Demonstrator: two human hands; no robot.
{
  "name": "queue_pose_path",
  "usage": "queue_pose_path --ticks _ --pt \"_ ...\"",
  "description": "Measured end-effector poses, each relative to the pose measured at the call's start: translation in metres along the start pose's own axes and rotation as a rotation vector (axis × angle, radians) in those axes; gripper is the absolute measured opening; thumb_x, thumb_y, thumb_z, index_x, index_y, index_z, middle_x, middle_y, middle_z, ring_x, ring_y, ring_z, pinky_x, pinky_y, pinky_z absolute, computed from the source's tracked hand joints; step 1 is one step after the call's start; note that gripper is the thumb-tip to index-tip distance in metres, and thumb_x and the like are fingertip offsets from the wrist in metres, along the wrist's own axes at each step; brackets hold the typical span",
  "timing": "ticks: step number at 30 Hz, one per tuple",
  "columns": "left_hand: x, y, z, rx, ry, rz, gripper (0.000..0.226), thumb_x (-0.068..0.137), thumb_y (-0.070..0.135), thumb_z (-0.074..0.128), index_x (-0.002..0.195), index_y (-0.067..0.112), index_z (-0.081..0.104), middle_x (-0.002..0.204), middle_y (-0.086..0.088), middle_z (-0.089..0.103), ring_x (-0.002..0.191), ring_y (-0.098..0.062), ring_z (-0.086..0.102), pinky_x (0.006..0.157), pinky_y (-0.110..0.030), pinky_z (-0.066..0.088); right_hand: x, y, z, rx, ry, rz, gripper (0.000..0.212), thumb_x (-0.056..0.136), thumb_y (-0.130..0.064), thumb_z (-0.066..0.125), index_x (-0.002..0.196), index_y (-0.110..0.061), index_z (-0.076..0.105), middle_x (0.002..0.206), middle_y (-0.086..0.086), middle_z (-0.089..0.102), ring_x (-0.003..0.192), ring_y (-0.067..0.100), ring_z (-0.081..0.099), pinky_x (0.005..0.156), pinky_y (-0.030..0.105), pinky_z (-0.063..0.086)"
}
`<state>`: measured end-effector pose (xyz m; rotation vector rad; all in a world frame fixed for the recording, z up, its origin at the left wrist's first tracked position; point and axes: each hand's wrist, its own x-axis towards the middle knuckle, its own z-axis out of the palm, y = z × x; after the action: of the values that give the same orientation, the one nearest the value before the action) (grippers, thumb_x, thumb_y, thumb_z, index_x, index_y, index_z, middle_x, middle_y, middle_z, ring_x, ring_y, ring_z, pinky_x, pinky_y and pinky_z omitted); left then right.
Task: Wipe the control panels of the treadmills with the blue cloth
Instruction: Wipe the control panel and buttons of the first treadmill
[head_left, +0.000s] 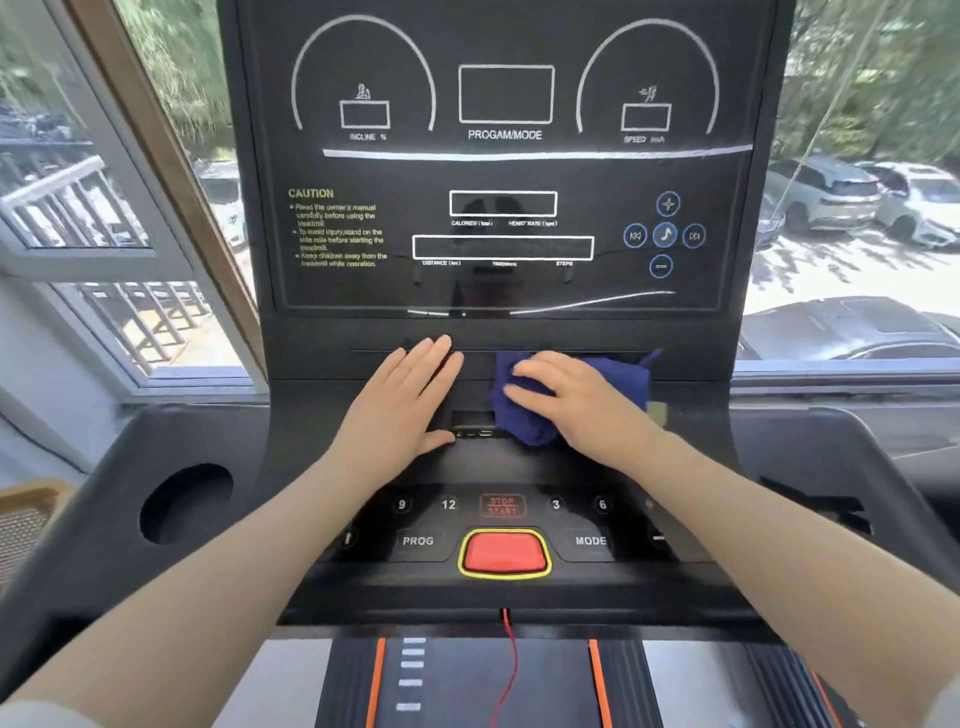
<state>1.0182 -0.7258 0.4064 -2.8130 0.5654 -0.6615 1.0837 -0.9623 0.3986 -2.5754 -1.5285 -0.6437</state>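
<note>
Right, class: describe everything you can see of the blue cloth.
The cloth is deep blue, soft and bunched into folds. It lies on the black ledge below the display, right of centre. The right hand presses flat on it, fingers straight, hiding much of it. The left hand rests beside it, apart.

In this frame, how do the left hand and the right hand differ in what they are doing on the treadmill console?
The right hand presses the blue cloth onto the console ledge; the left hand lies bare on it, holding nothing. The left hand's fingers point up toward the display; the right hand's fingers angle left across the cloth. Both are flat with straight fingers, side by side above the red stop button.
</note>
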Motion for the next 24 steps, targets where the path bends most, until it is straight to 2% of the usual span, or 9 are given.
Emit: queue_pose_path --ticks 4,8,11,14,16,19,21,22,24 --pt "0.001 0.003 0.002 -0.035 0.037 -0.018 0.095 0.044 0.04 0.089 0.122 -0.002 0.056 0.129 -0.018 0.055 0.115 -0.033 0.057 0.093 -0.048 0.045 0.018 -0.012 0.004 0.022 -0.167 -0.022 0.042 0.086 -0.008 0.038 0.122 -0.007 0.061 0.13 0.014 0.056 0.118 0.035 0.054 0.099 0.05 0.039" --pt "0.0 0.003 0.003 -0.072 0.038 -0.042 0.097 0.044 0.039 0.09 0.124 -0.003 0.054 0.13 -0.018 0.055 0.116 -0.033 0.056 0.094 -0.049 0.044 -0.033 0.007 -0.009 -0.031 -0.17 0.107 0.045 0.09 -0.019 0.032 0.131 -0.012 0.051 0.14 0.009 0.047 0.13 0.03 0.038 0.106 0.041 0.026" --pt "0.0 0.004 0.004 -0.097 0.044 -0.048 0.097 0.044 0.038 0.09 0.124 -0.003 0.053 0.129 -0.018 0.055 0.116 -0.033 0.056 0.094 -0.049 0.043 -0.069 0.01 -0.013 -0.012 -0.164 0.247 0.047 0.092 -0.022 0.031 0.136 -0.013 0.042 0.144 0.01 0.042 0.133 0.033 0.032 0.103 0.05 0.031" --pt "0.0 0.005 0.003 -0.121 0.05 -0.063 0.098 0.044 0.036 0.09 0.126 -0.003 0.051 0.129 -0.018 0.055 0.117 -0.033 0.055 0.096 -0.049 0.042 -0.054 -0.007 -0.011 -0.037 -0.2 0.242 0.049 0.09 -0.025 0.032 0.133 -0.008 0.05 0.141 0.013 0.045 0.128 0.039 0.042 0.099 0.051 0.041" --pt "0.0 0.006 0.003 -0.13 0.047 -0.066 0.099 0.044 0.034 0.091 0.126 -0.004 0.051 0.129 -0.019 0.055 0.117 -0.034 0.055 0.096 -0.049 0.041 -0.029 -0.023 -0.006 -0.049 -0.193 0.197 0.05 0.088 -0.03 0.035 0.128 -0.008 0.056 0.137 0.013 0.05 0.125 0.038 0.047 0.098 0.052 0.041" --pt "0.0 0.006 0.003 -0.146 0.049 -0.07 0.096 0.045 0.027 0.091 0.126 -0.005 0.051 0.128 -0.021 0.055 0.116 -0.036 0.055 0.095 -0.051 0.042 0.009 -0.046 -0.002 0.042 -0.218 0.146 0.056 0.09 -0.042 0.031 0.132 -0.012 0.053 0.142 0.009 0.045 0.132 0.034 0.038 0.106 0.05 0.026" --pt "0.0 0.005 0.003 -0.147 0.041 -0.067 0.093 0.048 0.02 0.089 0.128 -0.005 0.049 0.131 -0.021 0.053 0.118 -0.036 0.053 0.096 -0.05 0.041 0.024 -0.052 0.001 0.062 -0.267 0.129 0.065 0.09 -0.049 0.017 0.142 -0.019 0.04 0.152 0.002 0.029 0.142 0.025 0.019 0.114 0.038 0.005" --pt "0.0 0.005 0.003 -0.142 0.038 -0.064 0.092 0.049 0.018 0.088 0.129 -0.004 0.048 0.132 -0.021 0.052 0.12 -0.037 0.052 0.098 -0.05 0.04 0.027 -0.053 -0.001 0.063 -0.284 0.126 0.068 0.089 -0.051 0.01 0.145 -0.021 0.034 0.154 -0.001 0.022 0.144 0.021 0.011 0.113 0.032 -0.004" --pt "-0.001 0.006 0.002 -0.131 0.023 -0.062 0.092 0.052 0.018 0.087 0.131 -0.003 0.046 0.134 -0.021 0.049 0.122 -0.037 0.05 0.1 -0.049 0.038 0.023 -0.047 -0.004 0.068 -0.292 0.114 0.068 0.089 -0.052 0.005 0.147 -0.023 0.028 0.156 -0.003 0.015 0.144 0.018 0.004 0.111 0.028 -0.01"
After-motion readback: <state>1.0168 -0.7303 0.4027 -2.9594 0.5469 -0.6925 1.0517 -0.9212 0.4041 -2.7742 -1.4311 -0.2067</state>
